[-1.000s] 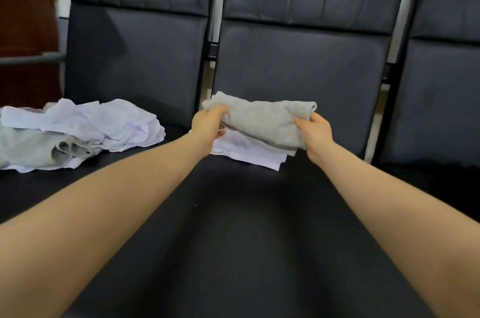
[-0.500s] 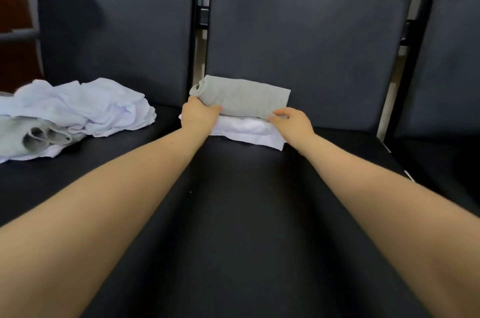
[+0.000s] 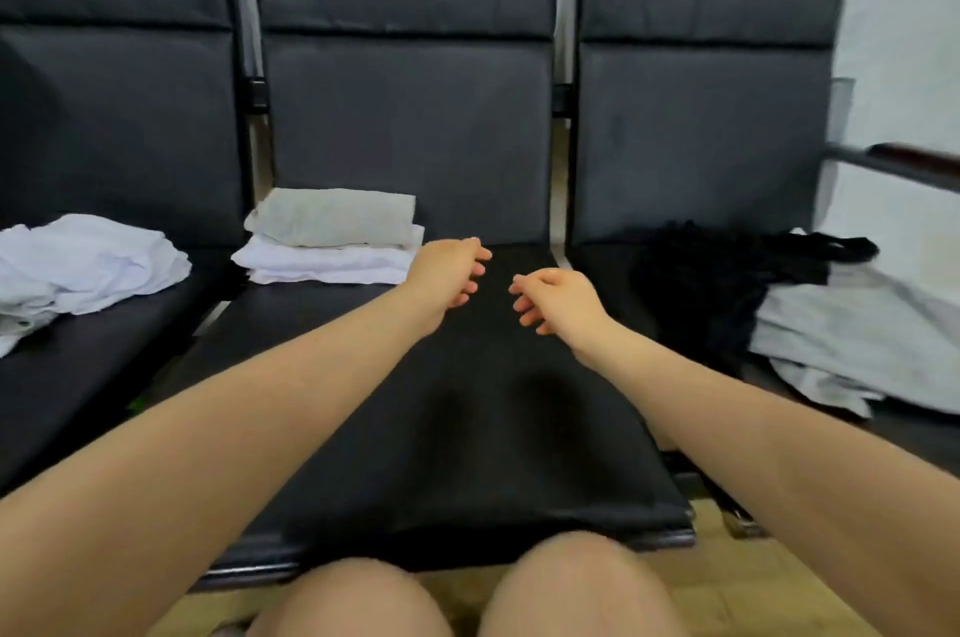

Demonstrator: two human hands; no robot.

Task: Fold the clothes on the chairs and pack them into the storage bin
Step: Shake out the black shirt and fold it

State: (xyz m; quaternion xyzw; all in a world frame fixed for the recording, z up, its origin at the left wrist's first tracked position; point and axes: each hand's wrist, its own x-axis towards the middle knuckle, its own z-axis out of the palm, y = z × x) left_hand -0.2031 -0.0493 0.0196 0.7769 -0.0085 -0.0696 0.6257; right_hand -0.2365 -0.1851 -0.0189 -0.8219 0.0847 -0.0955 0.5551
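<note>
Because the folded grey garment [image 3: 332,216] is stacked on the folded white garment [image 3: 332,258] at the back left corner of the middle chair seat [image 3: 467,428], close to the gap beside the crumpled white clothes [image 3: 88,262], the pile could be toppled or its folds undone if it is brushed by an arm during a reach. Nothing is held by the left hand [image 3: 449,280] or the right hand [image 3: 558,301]: both are kept over the seat with fingers loosely curled, apart from every garment. A black garment [image 3: 711,283] and a light grey one [image 3: 852,324] are left unfolded on the right chair, and no storage bin is seen.
</note>
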